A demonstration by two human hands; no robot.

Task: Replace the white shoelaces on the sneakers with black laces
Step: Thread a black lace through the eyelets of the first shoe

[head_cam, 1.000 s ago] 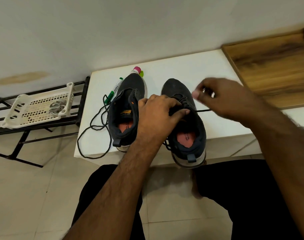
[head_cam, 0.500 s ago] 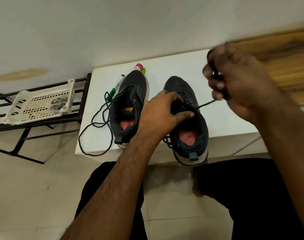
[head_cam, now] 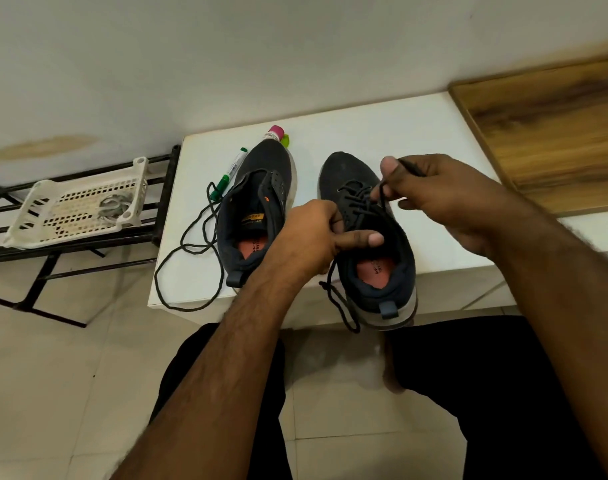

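A white wall backs a low white table (head_cam: 382,133), with pale floor tiles below and a wooden board (head_cam: 551,133) at the table's far right. Two dark sneakers stand side by side on the table, toes toward the wall.

The left hand (head_cam: 316,233) grips the inner collar of the right sneaker (head_cam: 368,244), thumb laid straight across the shoe's opening and the other fingers curled round the edge. Just beyond that grip, over the lacing, the right hand (head_cam: 434,192) pinches a black lace (head_cam: 382,192) between thumb and fingers; the lace runs down from the pinch into the upper eyelets, and its tip pokes out past the thumb. Below the left hand's grip, the lace's other end hangs off the shoe's near side and over the table edge.

To the left of the gripped shoe sits the left sneaker (head_cam: 257,209), unlaced, with a second black lace (head_cam: 191,247) looped loose on the table beside it. Farther out from it lie a green marker (head_cam: 231,171) and a pink-capped bottle (head_cam: 274,133). Well off to the left, a white plastic basket (head_cam: 36,209) rests on a black metal rack (head_cam: 70,247).
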